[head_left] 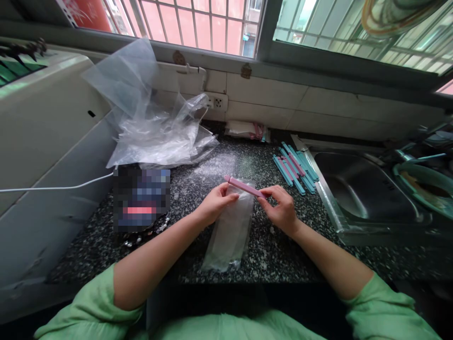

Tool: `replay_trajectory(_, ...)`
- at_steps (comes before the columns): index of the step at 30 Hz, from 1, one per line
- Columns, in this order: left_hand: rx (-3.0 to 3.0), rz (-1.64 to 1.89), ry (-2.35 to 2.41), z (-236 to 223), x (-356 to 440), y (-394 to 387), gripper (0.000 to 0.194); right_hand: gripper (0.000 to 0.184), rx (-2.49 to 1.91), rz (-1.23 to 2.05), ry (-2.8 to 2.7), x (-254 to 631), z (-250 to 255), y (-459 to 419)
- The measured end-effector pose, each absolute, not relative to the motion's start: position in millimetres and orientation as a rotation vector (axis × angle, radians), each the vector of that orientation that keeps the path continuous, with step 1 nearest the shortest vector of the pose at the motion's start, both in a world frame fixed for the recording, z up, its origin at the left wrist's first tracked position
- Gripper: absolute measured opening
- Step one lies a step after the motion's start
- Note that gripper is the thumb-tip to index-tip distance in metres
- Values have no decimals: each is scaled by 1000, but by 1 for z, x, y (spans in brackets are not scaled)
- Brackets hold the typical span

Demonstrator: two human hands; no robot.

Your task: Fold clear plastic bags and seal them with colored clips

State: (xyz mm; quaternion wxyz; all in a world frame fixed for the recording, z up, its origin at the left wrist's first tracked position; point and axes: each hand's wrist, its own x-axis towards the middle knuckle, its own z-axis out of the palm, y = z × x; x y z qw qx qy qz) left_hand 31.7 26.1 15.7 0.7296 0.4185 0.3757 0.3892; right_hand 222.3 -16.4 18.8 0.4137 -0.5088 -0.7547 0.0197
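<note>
A pink bag sealing clip [246, 187] lies slantwise across the top end of a clear plastic bag [230, 231]. My left hand [216, 203] pinches the bag's upper edge beside the clip's left end, thumb on top. The clip's right end is between the thumb and fingers of my right hand [281, 207]. Below my hands the bag hangs down flat over the speckled counter towards its front edge. Whether the clip is fully closed over the bag cannot be made out.
Loose blue and pink clips [295, 167] lie right, beside the steel sink [364, 189]. Crumpled clear bags [159, 137] are piled at the back left. A blurred-out device [141, 198] rests at left. A packet with clips [246, 131] lies by the tiled wall.
</note>
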Motion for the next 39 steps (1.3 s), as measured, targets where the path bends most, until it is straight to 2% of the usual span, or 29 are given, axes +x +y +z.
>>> replay_trajectory(6, 862, 754, 805, 23, 29, 27, 33, 9, -1231, 32, -1971, 222, 16, -14)
replay_trajectory(12, 817, 817, 774, 30, 27, 25, 30, 9, -1260, 44, -1975, 225, 16, -13)
replay_trajectory(17, 681, 773, 810, 30, 24, 32, 49, 9, -1270, -2, -1982, 226, 16, -13)
replay_trajectory(22, 704, 824, 855, 26, 23, 37, 54, 8, -1283, -90, -2009, 227, 15, -13)
replay_trajectory(32, 851, 943, 903, 22, 26, 34, 44, 11, -1311, -192, -2079, 229, 14, -11)
replay_trajectory(39, 880, 998, 941, 19, 29, 31, 40, 5, -1223, -43, -2075, 230, 10, -11)
